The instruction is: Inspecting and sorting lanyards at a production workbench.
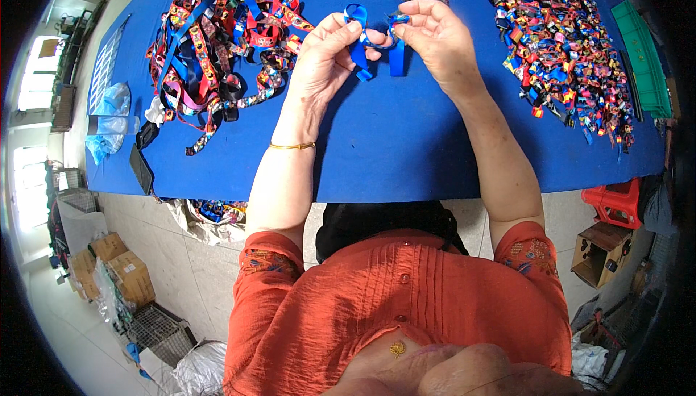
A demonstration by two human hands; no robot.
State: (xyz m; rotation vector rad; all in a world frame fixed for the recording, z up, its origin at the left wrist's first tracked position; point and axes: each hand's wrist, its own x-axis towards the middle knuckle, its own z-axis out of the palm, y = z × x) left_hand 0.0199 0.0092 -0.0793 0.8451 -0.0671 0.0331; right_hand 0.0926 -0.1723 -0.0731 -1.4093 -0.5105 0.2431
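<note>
Ribbon (396, 61), blue and looped, spans the upper centre of the frame; left grip (332, 44) and right grip (436, 39) each pinch it firmly, thumb against fingers, presumably to control the loop. Long straps (194, 52) lie upper left, short pieces (569, 52) upper right, apparently separated by length across the counter (406, 142).

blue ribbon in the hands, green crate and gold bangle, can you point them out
Blue ribbon (396, 60): head view, on its right hanging end
Green crate (642, 59): head view, on the middle of its visible side
Gold bangle (293, 147): head view, on its visible band
</note>
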